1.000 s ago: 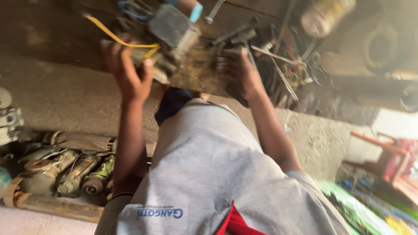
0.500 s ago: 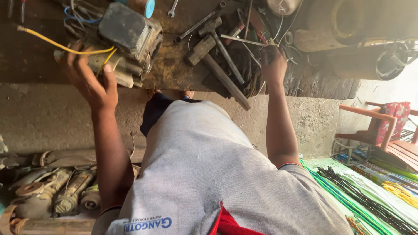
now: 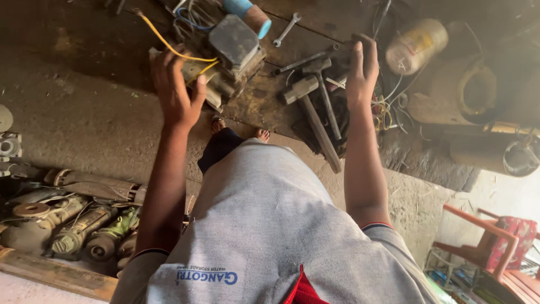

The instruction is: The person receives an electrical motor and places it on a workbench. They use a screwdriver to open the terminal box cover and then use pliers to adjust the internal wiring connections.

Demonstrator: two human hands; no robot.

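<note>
My left hand [image 3: 177, 93] is stretched out with its fingers spread, against a grimy motor-like unit [image 3: 233, 53] with a grey box on top. A yellow wire [image 3: 169, 42] runs from the unit past my fingertips. My right hand [image 3: 361, 70] reaches into a pile of tools, its fingers curled over a dark metal piece [image 3: 353, 48]. Just left of that hand lie two hammers [image 3: 315, 95] and a spanner [image 3: 286, 29]. My grey shirt [image 3: 270, 225] and bare toes [image 3: 261, 134] fill the lower middle.
A pale plastic jar [image 3: 416, 45] and loose wires [image 3: 385, 110] lie right of the tools, beside rusty round parts [image 3: 478, 93]. Old pump and motor bodies [image 3: 73, 225] lie at the lower left by a wooden plank [image 3: 56, 273]. An orange chair [image 3: 495, 242] stands at the lower right.
My right hand has stayed in the tool pile and closed over the dark piece. My left hand stays at the motor unit with its fingers spread wider. The view has swung.
</note>
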